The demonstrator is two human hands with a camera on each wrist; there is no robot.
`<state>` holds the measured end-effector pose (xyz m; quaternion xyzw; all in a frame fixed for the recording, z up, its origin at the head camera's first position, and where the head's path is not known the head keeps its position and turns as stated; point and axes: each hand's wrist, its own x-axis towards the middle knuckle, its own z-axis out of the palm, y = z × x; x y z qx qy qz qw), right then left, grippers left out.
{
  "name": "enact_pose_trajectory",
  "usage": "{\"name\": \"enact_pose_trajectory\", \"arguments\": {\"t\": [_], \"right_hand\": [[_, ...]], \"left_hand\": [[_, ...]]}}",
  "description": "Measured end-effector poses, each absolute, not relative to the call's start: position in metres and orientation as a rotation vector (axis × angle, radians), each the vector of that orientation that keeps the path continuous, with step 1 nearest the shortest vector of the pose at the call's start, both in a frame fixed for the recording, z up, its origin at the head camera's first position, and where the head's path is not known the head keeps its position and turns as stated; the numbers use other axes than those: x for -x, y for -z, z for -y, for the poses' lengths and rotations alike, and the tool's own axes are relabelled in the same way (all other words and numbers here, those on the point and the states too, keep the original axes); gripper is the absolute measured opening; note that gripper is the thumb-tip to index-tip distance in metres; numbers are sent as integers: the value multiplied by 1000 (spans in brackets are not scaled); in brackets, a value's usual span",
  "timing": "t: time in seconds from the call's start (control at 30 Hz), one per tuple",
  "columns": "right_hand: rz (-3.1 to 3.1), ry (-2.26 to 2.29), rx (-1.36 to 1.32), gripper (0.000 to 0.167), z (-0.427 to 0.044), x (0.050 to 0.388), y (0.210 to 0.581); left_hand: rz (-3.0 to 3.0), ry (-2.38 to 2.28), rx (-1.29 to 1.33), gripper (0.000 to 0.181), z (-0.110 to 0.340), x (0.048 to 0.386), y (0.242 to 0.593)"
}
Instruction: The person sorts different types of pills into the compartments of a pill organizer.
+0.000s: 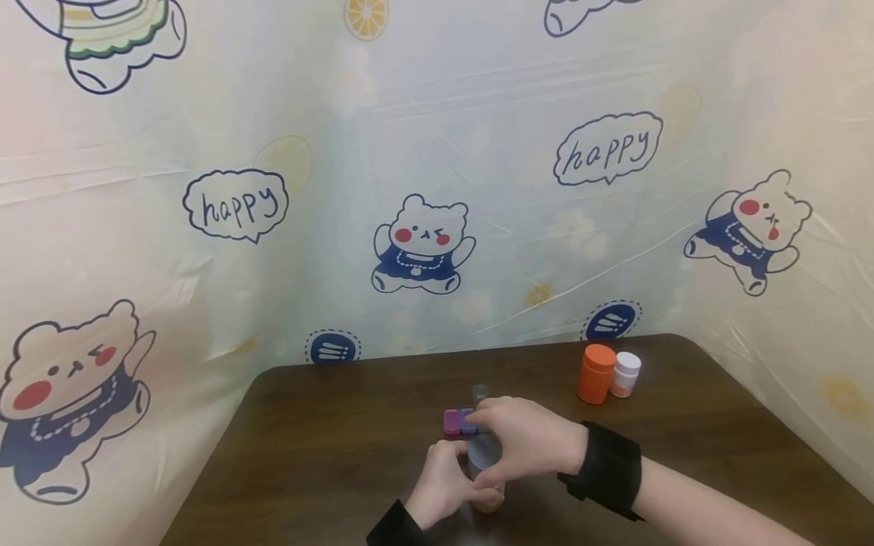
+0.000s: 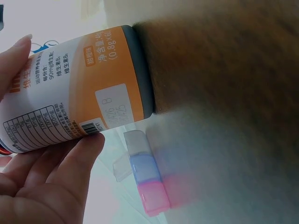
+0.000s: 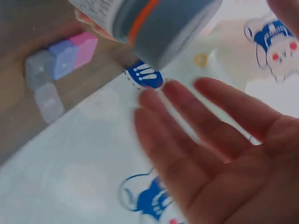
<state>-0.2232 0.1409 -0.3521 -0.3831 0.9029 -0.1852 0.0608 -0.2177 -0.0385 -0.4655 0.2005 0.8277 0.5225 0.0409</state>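
Observation:
My left hand (image 1: 445, 484) grips a supplement bottle (image 2: 81, 88) by its side, thumb and fingers around the orange-and-white label. The bottle stands upright on the table, and its grey cap (image 3: 175, 32) with an orange ring is on top. Over the cap hovers my right hand (image 1: 536, 438); in the right wrist view its fingers (image 3: 177, 158) are fairly straight and spread, apart from the cap. Just beyond the bottle lies a small pill box (image 1: 452, 422) with pink, blue and clear compartments. The clear compartment's lid (image 3: 49, 102) is flipped up.
An orange bottle (image 1: 596, 375) and a smaller white bottle (image 1: 625, 375) stand side by side at the back right of the dark wooden table (image 1: 328, 432). Behind the table hangs a printed curtain (image 1: 423, 129) with cartoon bears.

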Motion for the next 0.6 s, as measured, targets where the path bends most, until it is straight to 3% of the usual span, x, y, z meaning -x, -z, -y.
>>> {"name": "enact_pose_trajectory", "arguments": {"t": [0.3,0.6], "right_hand": [[-2763,369,1081,27,-119,221,350],[-2762,304,989,26,-108,223,347]], "left_hand": [[-2459,-1633,-590,27,36,218,467],[-2456,-1629,-553,28,39,219,464]]}}
